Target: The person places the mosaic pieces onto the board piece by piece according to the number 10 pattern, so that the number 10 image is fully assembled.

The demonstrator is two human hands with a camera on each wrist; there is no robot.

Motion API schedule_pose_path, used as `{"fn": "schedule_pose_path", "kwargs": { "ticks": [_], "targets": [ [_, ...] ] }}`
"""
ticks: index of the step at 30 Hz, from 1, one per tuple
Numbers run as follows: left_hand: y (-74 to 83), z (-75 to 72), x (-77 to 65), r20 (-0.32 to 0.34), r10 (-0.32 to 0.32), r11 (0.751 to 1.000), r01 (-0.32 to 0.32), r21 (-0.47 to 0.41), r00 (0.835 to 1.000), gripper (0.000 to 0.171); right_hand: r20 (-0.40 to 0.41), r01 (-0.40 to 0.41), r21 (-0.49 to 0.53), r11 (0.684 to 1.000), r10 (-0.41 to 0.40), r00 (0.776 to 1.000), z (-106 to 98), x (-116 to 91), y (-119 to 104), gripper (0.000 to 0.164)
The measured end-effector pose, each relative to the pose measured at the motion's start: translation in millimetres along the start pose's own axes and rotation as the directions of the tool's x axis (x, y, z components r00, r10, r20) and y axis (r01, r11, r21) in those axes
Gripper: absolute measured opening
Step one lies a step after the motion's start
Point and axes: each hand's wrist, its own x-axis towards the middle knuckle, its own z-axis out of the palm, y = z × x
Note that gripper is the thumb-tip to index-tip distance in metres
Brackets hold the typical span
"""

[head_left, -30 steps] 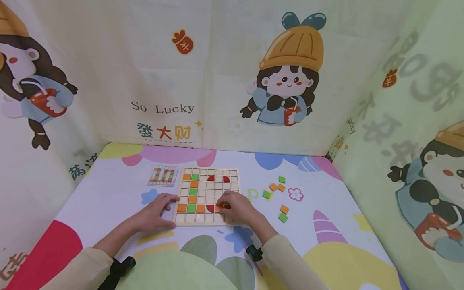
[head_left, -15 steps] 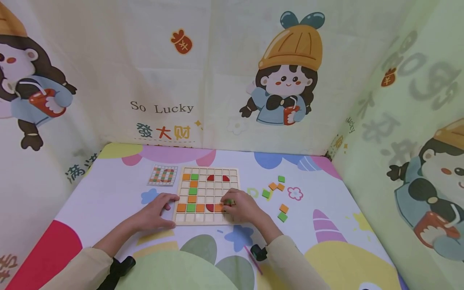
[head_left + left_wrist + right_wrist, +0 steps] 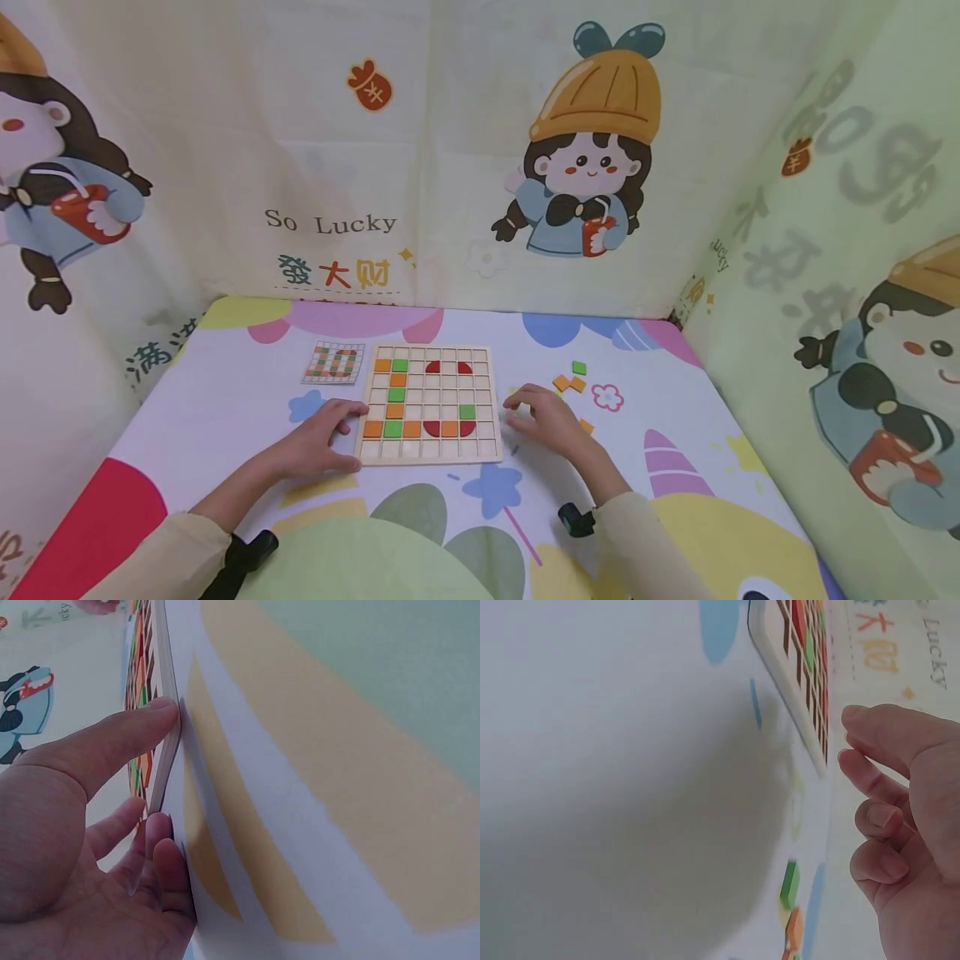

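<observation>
A wooden grid board (image 3: 427,454) lies on the table with orange, green and red pieces in its cells. My left hand (image 3: 318,437) rests at its left side; the thumb (image 3: 135,735) touches the board's edge near the front corner. My right hand (image 3: 547,421) hovers just right of the board, fingers loosely bent and nothing between them. Near the board's right side sits a green square tile (image 3: 467,412), directly above a red quarter-circle piece (image 3: 467,428). An orange tile (image 3: 448,428) lies between this piece and another red one.
A small pattern card (image 3: 333,363) lies left of the board's far corner. Loose tiles lie to the right, among them a green tile (image 3: 579,367) and an orange tile (image 3: 561,383); my right hand partly hides others. A printed curtain (image 3: 450,167) stands behind the table.
My right hand has let go of the green tile in the grid and moved right, off the board, uncovering the pieces there. The left hand stays at the board's edge.
</observation>
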Motion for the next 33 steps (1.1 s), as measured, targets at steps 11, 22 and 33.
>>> {"fn": "schedule_pose_path", "kwargs": {
  "ticks": [11,22,33],
  "targets": [
    [-1.6,0.1,0.6,-0.002,0.022,1.0,-0.022,0.003,1.0,0.078,-0.053,-0.083,-0.01,0.996,0.083,0.995,-25,-29,45,0.018],
    [2.5,-1.3,-0.4,-0.002,0.002,1.0,-0.002,-0.006,1.0,0.077,-0.072,-0.191,-0.081,0.978,0.185,0.98,-36,-54,77,0.017],
    [2.3,-0.1,0.0,-0.006,0.0,1.0,0.0,-0.003,1.0,0.077,-0.05,-0.267,-0.11,0.957,0.263,0.964,-38,-64,86,0.023]
  ]
}}
